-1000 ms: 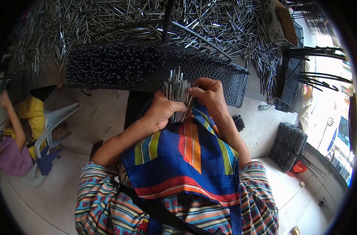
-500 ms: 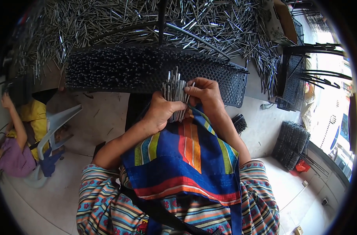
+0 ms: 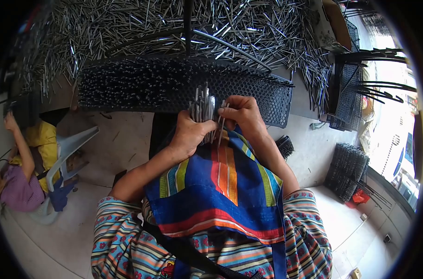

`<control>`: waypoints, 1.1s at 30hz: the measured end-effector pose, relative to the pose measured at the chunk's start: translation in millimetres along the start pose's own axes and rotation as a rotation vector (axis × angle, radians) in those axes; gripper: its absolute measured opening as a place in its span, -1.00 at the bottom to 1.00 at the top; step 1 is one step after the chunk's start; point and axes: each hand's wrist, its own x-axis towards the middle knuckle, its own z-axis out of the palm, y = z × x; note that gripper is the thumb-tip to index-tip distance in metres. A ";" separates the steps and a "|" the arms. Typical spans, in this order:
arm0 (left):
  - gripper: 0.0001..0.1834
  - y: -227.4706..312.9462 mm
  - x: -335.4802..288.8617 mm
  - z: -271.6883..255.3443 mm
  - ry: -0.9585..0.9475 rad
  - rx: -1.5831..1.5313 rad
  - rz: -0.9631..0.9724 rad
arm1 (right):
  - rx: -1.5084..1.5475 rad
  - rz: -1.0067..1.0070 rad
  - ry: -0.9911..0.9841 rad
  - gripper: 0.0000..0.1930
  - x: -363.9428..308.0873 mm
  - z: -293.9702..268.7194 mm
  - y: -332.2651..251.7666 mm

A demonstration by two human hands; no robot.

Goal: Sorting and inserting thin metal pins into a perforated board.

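My left hand (image 3: 191,131) wraps round an upright bundle of thin grey metal rods (image 3: 202,106), above my lap. Just right of the bundle, my right hand (image 3: 241,113) pinches a metal rod (image 3: 220,131) between thumb and fingers; its lower end hangs below the hand. Whether more than one rod is in that pinch is hard to tell. Beyond both hands stands a black perforated rack (image 3: 272,103). Its left part is packed with upright dark rods (image 3: 123,83), while the holes toward the right front show bare.
A big heap of loose metal rods (image 3: 141,18) covers the table behind the rack. A cardboard box (image 3: 337,25) and black hooked racks (image 3: 371,88) stand at right. Dark stacked bundles (image 3: 347,172) sit on the floor. At left, a person (image 3: 23,181) is beside a pale plastic chair (image 3: 65,153).
My right hand has drawn a rod slightly away from the bundle, leaving a gap between them. My left hand and the bundle have shifted a little to the left.
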 end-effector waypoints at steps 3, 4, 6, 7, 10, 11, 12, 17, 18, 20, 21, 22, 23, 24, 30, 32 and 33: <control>-0.81 4.4 -4.7 -1.0 0.066 -0.068 0.012 | 0.109 -0.119 0.154 -0.96 -2.6 -3.9 -6.9; -0.86 9.8 -7.7 0.7 0.057 -0.115 -0.049 | 0.180 -0.226 0.268 -0.96 -3.4 -5.7 -9.2; -0.90 9.2 -9.8 0.4 0.049 -0.162 -0.109 | 0.173 -0.354 0.343 -0.98 1.1 -11.4 -12.7; -0.90 3.0 -9.2 -1.7 0.039 -0.158 -0.154 | 0.195 -0.478 0.405 -0.98 3.3 -11.8 -19.3; -0.89 2.5 -8.1 -1.7 0.006 -0.130 -0.167 | 0.138 -0.688 0.479 -0.92 19.6 -17.5 -21.9; -0.88 4.6 -7.5 -0.6 -0.014 -0.104 -0.135 | 0.047 -0.757 0.497 -0.90 24.5 -17.7 -21.2; -0.88 7.5 -6.9 -0.1 -0.012 -0.104 -0.134 | -0.041 -0.825 0.512 -0.89 29.9 -17.2 -19.8; -0.86 12.2 -4.9 2.3 -0.017 -0.157 -0.110 | -0.279 -0.861 0.546 -0.89 34.2 -18.7 -15.4; -0.86 12.2 -4.6 2.5 -0.017 -0.159 -0.111 | -0.279 -0.857 0.541 -0.89 34.3 -18.0 -16.8; -0.85 12.1 -4.0 2.6 -0.010 -0.142 -0.129 | -0.282 -0.850 0.535 -0.89 33.5 -16.4 -20.5; -0.85 12.0 -3.3 2.6 -0.010 -0.144 -0.130 | -0.343 -0.884 0.532 -0.88 33.0 -15.6 -23.5; -0.85 12.0 -2.7 2.6 -0.019 -0.152 -0.125 | -0.403 -0.917 0.529 -0.87 33.0 -14.8 -25.0; -0.84 11.8 -2.0 2.5 -0.028 -0.160 -0.119 | -0.404 -0.916 0.527 -0.87 34.1 -14.4 -24.5; -0.84 11.3 -1.5 2.3 -0.026 -0.162 -0.120 | -0.479 -0.887 0.526 -0.86 35.3 -14.0 -23.4; -0.84 11.8 -0.9 2.0 0.000 -0.196 -0.165 | -0.579 -0.780 0.555 -0.84 37.7 -6.1 -23.3; -0.83 12.8 -0.7 2.1 -0.003 -0.218 -0.174 | -0.547 -0.827 0.557 -0.84 39.2 -7.0 -22.6; -0.83 12.6 -0.6 2.4 -0.006 -0.218 -0.177 | -0.657 -0.826 0.537 -0.85 40.3 -8.4 -20.8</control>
